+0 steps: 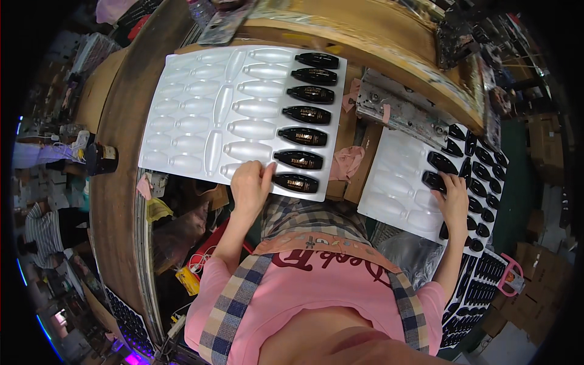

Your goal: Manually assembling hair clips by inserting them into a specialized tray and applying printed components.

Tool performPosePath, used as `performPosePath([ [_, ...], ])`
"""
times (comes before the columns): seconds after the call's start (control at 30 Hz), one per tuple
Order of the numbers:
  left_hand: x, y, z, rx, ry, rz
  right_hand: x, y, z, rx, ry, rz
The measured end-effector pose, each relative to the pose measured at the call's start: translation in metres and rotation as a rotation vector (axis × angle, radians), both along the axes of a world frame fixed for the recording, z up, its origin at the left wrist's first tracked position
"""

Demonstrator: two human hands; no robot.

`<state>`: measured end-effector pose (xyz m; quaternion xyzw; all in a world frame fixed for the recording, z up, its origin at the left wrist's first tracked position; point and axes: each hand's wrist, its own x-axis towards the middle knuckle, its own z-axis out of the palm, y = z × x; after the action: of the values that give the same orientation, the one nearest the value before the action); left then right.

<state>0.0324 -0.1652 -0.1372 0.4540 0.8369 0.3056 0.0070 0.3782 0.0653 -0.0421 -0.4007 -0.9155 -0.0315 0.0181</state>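
A white moulded tray lies in front of me, its right-hand column filled with several glossy black bottle-shaped pieces bearing gold print. The hollows to their left hold no black pieces. My left hand rests over the tray's near edge, fingers curled and thumb pressed close, beside the left end of the nearest black piece. Whether anything is between those fingertips is hidden. Over a second white tray at the right, my right hand grips a black bottle-shaped piece by its right end.
More black pieces fill the right side of the second tray. A metal fixture and a pink cloth lie between the trays. A dark jar stands on the wooden bench at the left. Stacked filled trays sit low at the right.
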Motion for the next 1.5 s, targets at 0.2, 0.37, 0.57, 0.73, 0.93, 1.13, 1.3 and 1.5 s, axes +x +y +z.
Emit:
performPosePath([
  [0.2,-0.027,0.072,0.052,0.492,-0.003,-0.188,-0.003,0.0,0.017,-0.253,0.476,-0.274],
  [0.37,-0.032,0.175,0.104,0.314,-0.208,-0.535,-0.034,0.008,0.041,-0.381,0.859,-0.163],
  [0.57,-0.043,0.272,0.079,0.622,0.047,-0.664,-0.046,0.03,0.043,-0.497,0.792,-0.04],
  [0.73,-0.047,0.282,0.098,0.619,-0.338,-0.674,-0.093,0.042,0.047,-0.412,0.749,-0.079],
  [0.93,-0.059,0.25,0.118,0.72,-1.222,-0.721,-0.139,0.052,0.033,-0.403,0.799,0.105],
  [1.13,-0.134,0.208,0.095,0.717,-0.874,-0.447,-0.158,0.038,0.043,-0.367,0.587,0.162],
  [1.3,-0.187,0.193,0.029,0.738,-0.897,-0.141,-0.153,0.04,0.033,-0.329,0.646,0.251],
  [1.5,-0.218,0.198,-0.048,0.713,-0.859,0.098,-0.108,0.042,0.032,-0.287,0.666,0.047],
])
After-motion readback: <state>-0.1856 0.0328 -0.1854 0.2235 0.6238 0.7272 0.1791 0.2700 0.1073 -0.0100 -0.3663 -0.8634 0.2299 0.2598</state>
